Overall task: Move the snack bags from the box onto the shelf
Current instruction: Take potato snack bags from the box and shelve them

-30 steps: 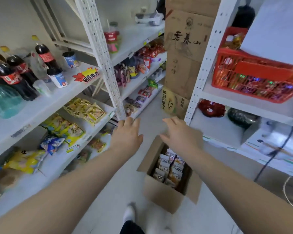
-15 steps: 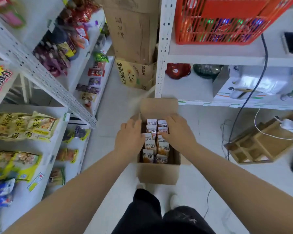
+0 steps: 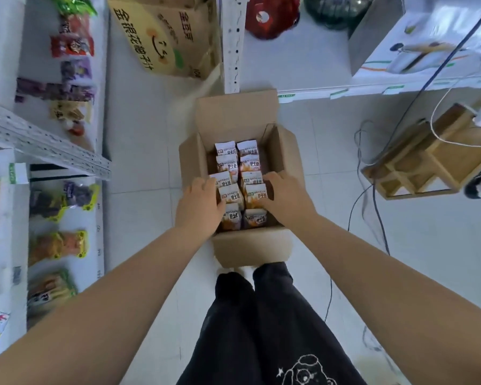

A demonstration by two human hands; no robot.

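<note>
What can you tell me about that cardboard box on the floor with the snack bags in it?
The cardboard box is plain brown and stands upright on the pale tiled floor, just in front of the person's feet. Its flaps are folded open, the far one standing up. Inside, small white and orange snack bags stand packed in two neat rows. The left hand and right hand reach in from either side, touching the nearer bags. No tape or print shows on it.
</note>
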